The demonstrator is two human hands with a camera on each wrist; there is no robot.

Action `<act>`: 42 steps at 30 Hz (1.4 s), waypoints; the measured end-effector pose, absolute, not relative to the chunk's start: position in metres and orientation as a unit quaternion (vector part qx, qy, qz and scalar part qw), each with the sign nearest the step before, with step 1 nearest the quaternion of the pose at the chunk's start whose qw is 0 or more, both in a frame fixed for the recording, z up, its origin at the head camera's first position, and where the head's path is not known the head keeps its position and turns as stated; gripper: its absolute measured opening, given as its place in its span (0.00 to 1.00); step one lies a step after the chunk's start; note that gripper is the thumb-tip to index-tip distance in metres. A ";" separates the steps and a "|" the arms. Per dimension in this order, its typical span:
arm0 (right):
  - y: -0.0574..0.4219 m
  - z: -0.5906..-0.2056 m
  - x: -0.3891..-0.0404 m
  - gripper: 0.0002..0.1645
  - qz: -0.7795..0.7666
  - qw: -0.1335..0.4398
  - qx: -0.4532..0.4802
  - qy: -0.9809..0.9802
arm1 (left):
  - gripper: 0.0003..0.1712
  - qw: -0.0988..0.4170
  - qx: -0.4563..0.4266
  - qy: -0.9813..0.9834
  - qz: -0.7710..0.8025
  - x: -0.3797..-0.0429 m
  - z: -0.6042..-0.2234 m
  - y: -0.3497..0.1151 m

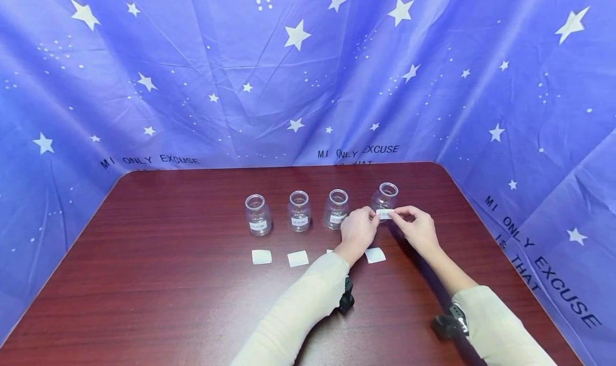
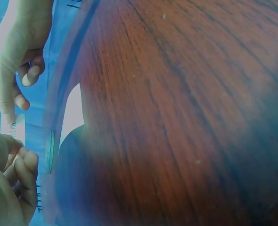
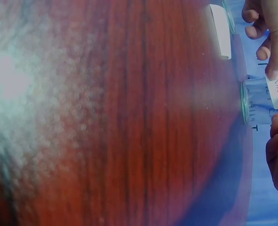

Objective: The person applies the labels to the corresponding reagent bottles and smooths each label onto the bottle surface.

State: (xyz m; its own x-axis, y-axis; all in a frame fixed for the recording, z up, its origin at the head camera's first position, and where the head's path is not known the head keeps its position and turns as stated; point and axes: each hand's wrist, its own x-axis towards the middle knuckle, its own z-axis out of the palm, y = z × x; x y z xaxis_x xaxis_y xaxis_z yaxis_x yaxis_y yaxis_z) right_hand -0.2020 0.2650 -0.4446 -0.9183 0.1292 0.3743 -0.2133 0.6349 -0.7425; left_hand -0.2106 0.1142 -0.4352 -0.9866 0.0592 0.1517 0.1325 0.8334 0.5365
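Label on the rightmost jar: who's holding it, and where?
Both hands pinch the white label: left hand at its left end, right hand at its right end, against the rightmost jar.

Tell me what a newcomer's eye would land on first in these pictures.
First, the two hands meeting at the far right of a row of four small glass jars: the left hand and right hand hold a white label between their fingertips against the rightmost jar. Next, the blue star-printed cloth draped behind and beside the dark red wooden table. Then the white paper backings lying in front of the jars.
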 end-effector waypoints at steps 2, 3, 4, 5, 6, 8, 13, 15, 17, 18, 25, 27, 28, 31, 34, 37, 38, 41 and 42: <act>0.265 -0.445 -0.202 0.11 0.429 0.201 0.024 -0.880 | 0.08 0.066 -0.050 -0.955 -0.284 -0.211 -0.436 0.114; 0.265 -0.445 -0.202 0.11 0.428 0.204 0.024 -0.880 | 0.08 0.066 -0.050 -0.955 -0.285 -0.211 -0.436 0.114; 0.265 -0.445 -0.202 0.11 0.427 0.206 0.024 -0.880 | 0.08 0.067 -0.050 -0.955 -0.284 -0.212 -0.437 0.115; 0.265 -0.445 -0.202 0.11 0.424 0.209 0.024 -0.881 | 0.08 0.068 -0.050 -0.955 -0.285 -0.212 -0.437 0.115; 0.264 -0.445 -0.202 0.11 0.421 0.212 0.024 -0.882 | 0.09 0.069 -0.051 -0.955 -0.285 -0.212 -0.438 0.115; 0.264 -0.445 -0.202 0.10 0.415 0.216 0.024 -0.883 | 0.09 0.072 -0.050 -0.954 -0.287 -0.213 -0.438 0.115; 0.264 -0.445 -0.202 0.10 0.403 0.219 0.023 -0.888 | 0.08 0.081 -0.048 -0.953 -0.289 -0.213 -0.439 0.114; 0.265 -0.446 -0.202 0.10 0.400 0.222 0.021 -0.889 | 0.08 0.082 -0.049 -0.952 -0.290 -0.213 -0.439 0.114; 0.265 -0.447 -0.202 0.10 0.396 0.225 0.020 -0.890 | 0.08 0.083 -0.048 -0.952 -0.292 -0.213 -0.440 0.114; 0.265 -0.447 -0.202 0.10 0.397 0.227 0.018 -0.889 | 0.09 0.082 -0.048 -0.952 -0.292 -0.213 -0.440 0.114; 0.265 -0.449 -0.204 0.13 0.413 0.217 0.012 -0.884 | 0.09 0.079 -0.048 -0.951 -0.294 -0.214 -0.441 0.113; 0.265 -0.449 -0.205 0.17 0.429 0.195 0.008 -0.882 | 0.09 0.077 -0.048 -0.951 -0.297 -0.214 -0.441 0.113; 0.265 -0.450 -0.205 0.19 0.439 0.183 0.004 -0.880 | 0.09 0.076 -0.048 -0.950 -0.298 -0.214 -0.441 0.114; 0.266 -0.451 -0.208 0.26 0.473 0.147 -0.002 -0.869 | 0.09 0.072 -0.048 -0.950 -0.300 -0.214 -0.441 0.114; 0.267 -0.452 -0.210 0.33 0.496 0.120 -0.003 -0.860 | 0.10 0.066 -0.049 -0.951 -0.299 -0.213 -0.440 0.114; 0.269 -0.451 -0.211 0.39 0.506 0.090 0.003 -0.858 | 0.10 0.059 -0.047 -0.952 -0.296 -0.212 -0.440 0.115; 0.269 -0.451 -0.212 0.41 0.510 0.082 0.005 -0.856 | 0.10 0.057 -0.046 -0.952 -0.296 -0.212 -0.440 0.115; 0.271 -0.452 -0.213 0.41 0.522 0.062 0.016 -0.851 | 0.10 0.056 -0.042 -0.953 -0.296 -0.211 -0.439 0.115; 0.271 -0.453 -0.213 0.40 0.527 0.058 0.017 -0.848 | 0.10 0.055 -0.041 -0.952 -0.297 -0.211 -0.439 0.115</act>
